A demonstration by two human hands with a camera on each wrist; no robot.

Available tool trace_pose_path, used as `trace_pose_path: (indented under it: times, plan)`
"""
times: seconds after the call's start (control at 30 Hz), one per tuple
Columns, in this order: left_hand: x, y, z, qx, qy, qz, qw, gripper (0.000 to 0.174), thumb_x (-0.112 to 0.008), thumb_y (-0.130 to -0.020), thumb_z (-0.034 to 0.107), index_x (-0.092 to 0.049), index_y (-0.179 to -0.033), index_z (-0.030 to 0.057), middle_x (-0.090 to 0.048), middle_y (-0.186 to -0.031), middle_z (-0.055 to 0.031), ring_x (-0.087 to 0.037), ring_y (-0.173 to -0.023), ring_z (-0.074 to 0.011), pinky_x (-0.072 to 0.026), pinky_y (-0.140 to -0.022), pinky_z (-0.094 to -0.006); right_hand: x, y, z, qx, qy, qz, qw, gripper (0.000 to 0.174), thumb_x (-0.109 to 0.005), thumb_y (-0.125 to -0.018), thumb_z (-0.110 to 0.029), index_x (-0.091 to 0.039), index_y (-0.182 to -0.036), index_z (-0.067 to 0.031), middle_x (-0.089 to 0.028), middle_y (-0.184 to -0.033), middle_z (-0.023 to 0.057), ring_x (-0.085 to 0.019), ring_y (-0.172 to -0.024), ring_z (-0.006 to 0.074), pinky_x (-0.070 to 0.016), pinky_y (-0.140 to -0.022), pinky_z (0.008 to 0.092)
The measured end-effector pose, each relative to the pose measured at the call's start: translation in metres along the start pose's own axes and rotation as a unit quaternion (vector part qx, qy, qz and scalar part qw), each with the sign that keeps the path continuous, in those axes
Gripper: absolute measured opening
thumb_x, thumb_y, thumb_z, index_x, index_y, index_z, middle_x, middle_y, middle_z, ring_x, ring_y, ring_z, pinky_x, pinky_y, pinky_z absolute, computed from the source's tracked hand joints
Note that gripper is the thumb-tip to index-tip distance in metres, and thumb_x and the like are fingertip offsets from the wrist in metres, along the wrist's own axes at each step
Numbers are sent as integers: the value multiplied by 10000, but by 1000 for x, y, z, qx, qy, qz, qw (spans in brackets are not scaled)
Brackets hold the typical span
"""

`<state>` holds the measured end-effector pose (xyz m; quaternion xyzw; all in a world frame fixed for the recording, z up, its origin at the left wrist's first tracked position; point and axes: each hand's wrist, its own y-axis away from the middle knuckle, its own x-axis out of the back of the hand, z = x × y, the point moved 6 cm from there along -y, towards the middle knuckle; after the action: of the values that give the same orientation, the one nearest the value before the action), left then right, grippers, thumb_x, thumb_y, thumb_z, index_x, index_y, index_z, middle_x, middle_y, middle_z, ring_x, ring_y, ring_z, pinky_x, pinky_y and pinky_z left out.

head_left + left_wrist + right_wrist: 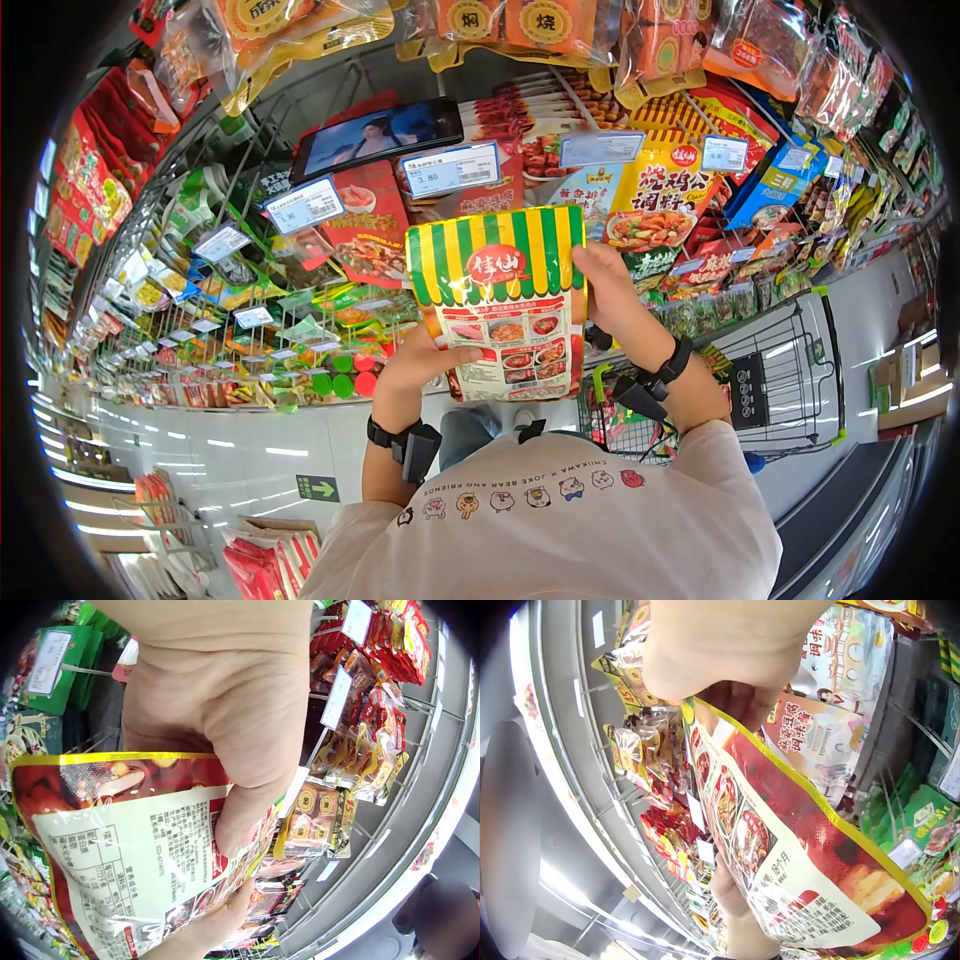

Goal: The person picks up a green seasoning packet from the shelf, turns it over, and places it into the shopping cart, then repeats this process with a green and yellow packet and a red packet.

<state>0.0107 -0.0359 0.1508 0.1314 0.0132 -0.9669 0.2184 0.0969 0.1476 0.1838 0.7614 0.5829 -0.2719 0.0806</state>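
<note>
Both hands hold a seasoning packet (500,300) upright in front of the chest. Green and yellow stripes run across its top, with small dish pictures and printed text below. My left hand (410,362) grips the lower left edge, its thumb lying over the printed face. The upper right edge is in the grip of my right hand (618,305), whose fingers are partly hidden behind the packet. In the left wrist view, the left thumb (244,817) presses on the pale text panel. The right wrist view shows the packet's dark red side margin (810,802).
Hooks ahead carry rows of seasoning packets (660,195) with price tags (450,172). A phone-like screen (380,138) is on the rack at upper left. Bagged goods (500,20) hang above. A wire shopping cart (790,370) stands at the right.
</note>
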Motion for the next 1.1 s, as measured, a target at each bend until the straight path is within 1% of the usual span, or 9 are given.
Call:
trace_pose_path:
  times: [0.07, 0.17, 0.43, 0.6, 0.73, 0.83, 0.9, 0.97, 1.1]
  plan:
    - [5, -2, -22, 15, 41, -9, 999, 378, -650, -705, -16, -518, -1059, 13, -582, -1023, -54, -541, -932, -141, -446, -797, -283, 3, -5, 9, -49, -140, -1, 989, 361, -385, -914, -279, -482, -1119, 2, -551, -1105, 98, -525, -1015, 176, -392, -889, 316]
    - [-10, -11, -52, 41, 220, -68, 972, 455, -617, -736, 14, -453, -1160, 24, -543, -1109, -93, -532, -999, -194, -442, -832, -336, 1, -7, 21, -155, -202, -20, 967, 378, -379, -915, -277, -454, -1154, 6, -552, -1096, 87, -521, -1007, 159, -389, -891, 304]
    - [-72, -32, -104, 93, 477, -271, 831, 561, -620, -730, 134, -396, -1233, 25, -468, -1227, -130, -469, -1112, -273, -331, -958, -449, -14, 24, 46, -239, -90, -47, 966, 362, -451, -886, -234, -424, -1170, -10, -532, -1102, 127, -558, -934, 164, -467, -790, 301]
    - [-91, -31, -115, 71, 472, -355, 804, 346, -591, -760, 202, -514, -1092, 141, -536, -984, -175, -517, -939, -398, -396, -812, -495, 16, 21, 103, -287, -227, -45, 929, 444, -425, -891, -337, -403, -1190, -10, -489, -1160, 184, -517, -1019, 253, -425, -877, 354]
    - [-106, -30, -111, 122, 500, -353, 781, 416, -592, -758, 250, -494, -1103, 39, -546, -1045, -160, -533, -945, -339, -397, -838, -460, 14, 25, 92, -234, -267, -14, 935, 396, -460, -873, -305, -442, -1150, -21, -539, -1081, 140, -545, -967, 247, -438, -842, 405]
    - [-109, -33, -125, 195, 519, -237, 797, 460, -600, -748, 290, -491, -1091, 4, -553, -1054, -141, -538, -954, -307, -394, -854, -451, 24, 29, 76, -192, -332, 48, 922, 313, -476, -865, -276, -496, -1060, -32, -581, -976, 99, -568, -903, 236, -462, -789, 401]
    - [-109, -38, -133, 227, 489, -239, 808, 508, -586, -765, 321, -462, -1156, 22, -528, -1119, -137, -519, -1006, -296, -383, -885, -457, 37, 25, 67, -153, -237, 71, 957, 211, -510, -848, -197, -518, -997, -48, -595, -920, 71, -575, -875, 220, -471, -765, 371]
    - [-108, -45, -147, 257, 454, -212, 826, 527, -569, -783, 329, -438, -1197, 30, -506, -1161, -140, -507, -1031, -287, -384, -896, -445, 55, 13, 74, -131, -387, 13, 912, 205, -526, -837, -146, -506, -1018, -53, -590, -942, 66, -573, -885, 215, -470, -770, 357]
    - [-76, -47, -122, 150, 390, -177, 891, 406, -455, -863, 290, -456, -1180, 37, -531, -1140, -126, -511, -1045, -238, -367, -930, -395, 54, 11, 30, -19, -128, 118, 985, 290, -514, -821, -42, -451, -1104, -37, -569, -1025, 80, -562, -926, 189, -456, -809, 328]
